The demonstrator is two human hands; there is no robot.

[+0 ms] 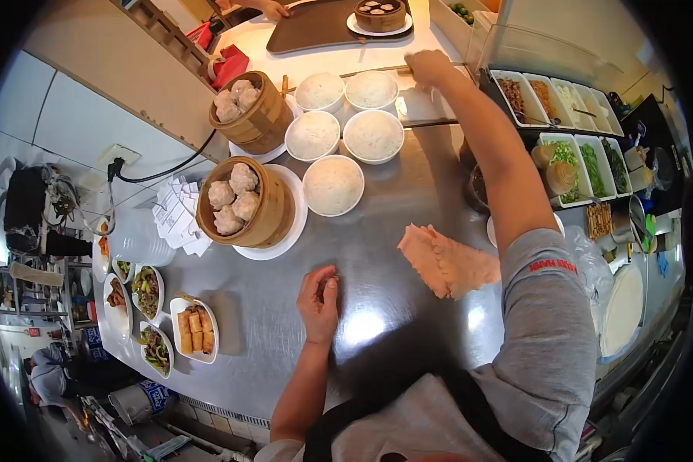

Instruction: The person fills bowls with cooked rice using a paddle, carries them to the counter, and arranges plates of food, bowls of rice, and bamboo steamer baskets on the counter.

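On the grey steel counter point(262, 316) stand two round bamboo steamers point(279, 202). A wrinkled pink sheet point(448, 263) lies right of five filled white bowls point(333, 185). Near these bowls, the right hand point(430, 68) is blurred; I cannot tell its grip. The left hand point(318, 302) is half open, visibly holding nothing.

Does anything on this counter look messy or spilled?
Two untidy spots: a pink cloth lies crumpled on the counter, and paper slips by the nearer steamer sit in a loose heap. No spill shows.
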